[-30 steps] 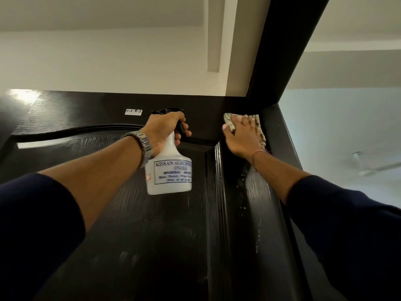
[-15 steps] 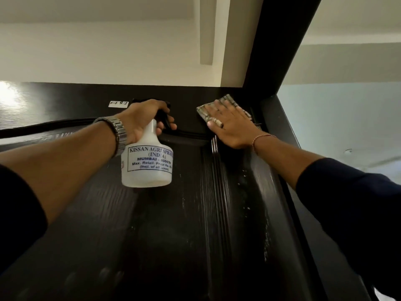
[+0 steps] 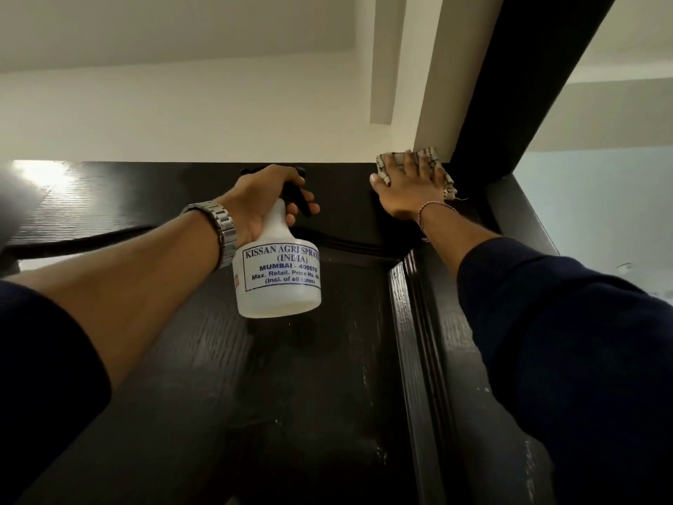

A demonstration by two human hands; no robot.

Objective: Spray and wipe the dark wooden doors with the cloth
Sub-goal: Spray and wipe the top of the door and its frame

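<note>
The dark wooden door [image 3: 309, 395] fills the lower view, seen from below, with spray droplets on its panel. My left hand [image 3: 262, 202] grips the neck and black trigger of a white spray bottle [image 3: 278, 275] held in front of the door's upper part. My right hand [image 3: 408, 191] presses a pale patterned cloth [image 3: 433, 164] flat against the door's top right corner, fingers spread over it. Most of the cloth is hidden under the hand.
A dark door frame [image 3: 510, 103] rises diagonally at the upper right, next to the cloth. Above the door is a white wall [image 3: 182, 114] and ceiling. To the right a pale blue wall [image 3: 601, 213] shows past the door's edge.
My right hand has slid the cloth up and to the right, from the upper panel to the door's top corner. The left hand keeps the bottle raised.
</note>
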